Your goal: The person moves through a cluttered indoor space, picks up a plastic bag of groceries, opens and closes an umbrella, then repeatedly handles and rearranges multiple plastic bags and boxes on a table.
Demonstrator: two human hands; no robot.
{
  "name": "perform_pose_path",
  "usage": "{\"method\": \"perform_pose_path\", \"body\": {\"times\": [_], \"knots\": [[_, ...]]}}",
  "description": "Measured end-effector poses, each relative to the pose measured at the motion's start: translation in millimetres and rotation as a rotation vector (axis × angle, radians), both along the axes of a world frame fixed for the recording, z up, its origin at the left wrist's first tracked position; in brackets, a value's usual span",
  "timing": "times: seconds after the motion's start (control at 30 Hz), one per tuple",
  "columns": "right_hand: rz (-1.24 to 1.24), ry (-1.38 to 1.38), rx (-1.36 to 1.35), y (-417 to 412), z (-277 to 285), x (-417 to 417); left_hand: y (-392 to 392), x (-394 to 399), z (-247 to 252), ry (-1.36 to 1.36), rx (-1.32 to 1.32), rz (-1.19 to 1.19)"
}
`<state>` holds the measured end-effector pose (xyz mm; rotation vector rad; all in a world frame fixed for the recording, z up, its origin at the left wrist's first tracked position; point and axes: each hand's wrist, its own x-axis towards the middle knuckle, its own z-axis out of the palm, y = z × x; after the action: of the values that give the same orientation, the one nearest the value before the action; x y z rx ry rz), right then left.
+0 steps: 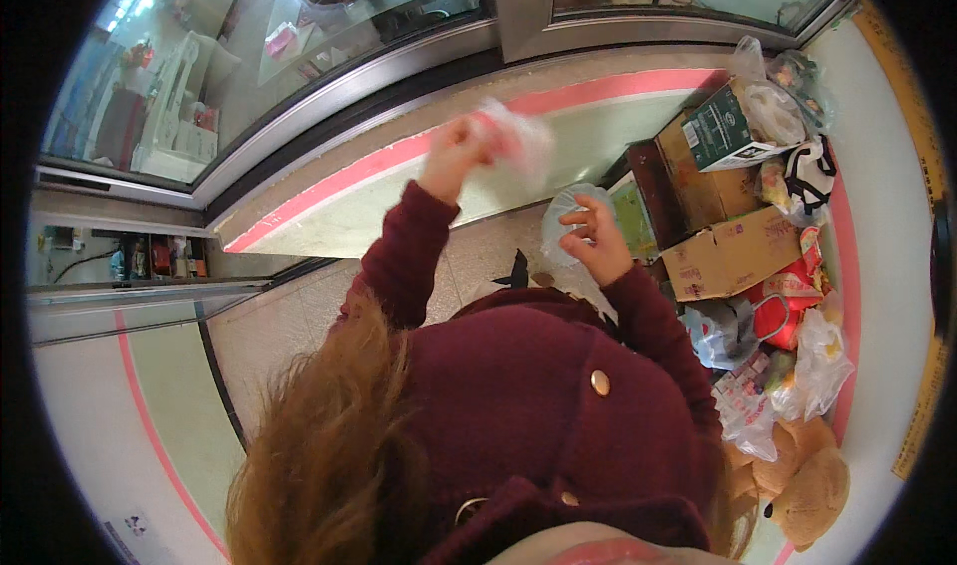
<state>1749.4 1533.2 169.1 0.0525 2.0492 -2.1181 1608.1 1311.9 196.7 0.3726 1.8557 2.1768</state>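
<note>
My left hand (457, 153) is raised in front of the low wall below the window and closed around a crumpled white and pink thing (516, 140). Motion blur hides whether that is a thin plastic bag or a cloth. Lower and to the right, my right hand (598, 247) has its fingers apart and slightly curled, with nothing seen between them. Behind its fingertips is a translucent plastic bag or liner (557, 225); whether they touch it I cannot tell. Both my sleeves are dark red, like the coat (523, 400) below.
Cardboard boxes (736, 254), a green box (721, 131), plastic bags (819, 363) and a plush toy (811, 483) are piled along the right wall. A metal-framed window (359, 60) stands above a pink-striped ledge (389, 161). Tiled floor (299, 326) shows at left.
</note>
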Motion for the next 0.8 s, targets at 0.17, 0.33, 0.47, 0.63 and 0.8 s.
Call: {"method": "perform_pose_path", "body": {"times": [0.17,0.33,0.47,0.63,0.8], "knots": [[0.030,-0.192,-0.114,12.4,-12.7,-2.2,-25.6,-97.7,-36.8,0.549,-0.423,0.649],[-0.013,-0.280,-0.117,23.0,-26.8,8.0,-31.0,-133.9,-50.2,1.266,-0.926,0.735],[-0.075,-0.311,-0.075,29.6,-33.0,15.8,-12.2,-122.7,-51.0,1.173,-1.106,0.631],[-0.125,-0.324,-0.118,30.2,-37.3,15.1,1.1,-116.9,-33.1,1.082,-1.147,0.752],[-0.087,-0.287,-0.091,24.4,-35.3,10.6,4.9,-125.4,-32.5,1.193,-1.317,0.590]]}}
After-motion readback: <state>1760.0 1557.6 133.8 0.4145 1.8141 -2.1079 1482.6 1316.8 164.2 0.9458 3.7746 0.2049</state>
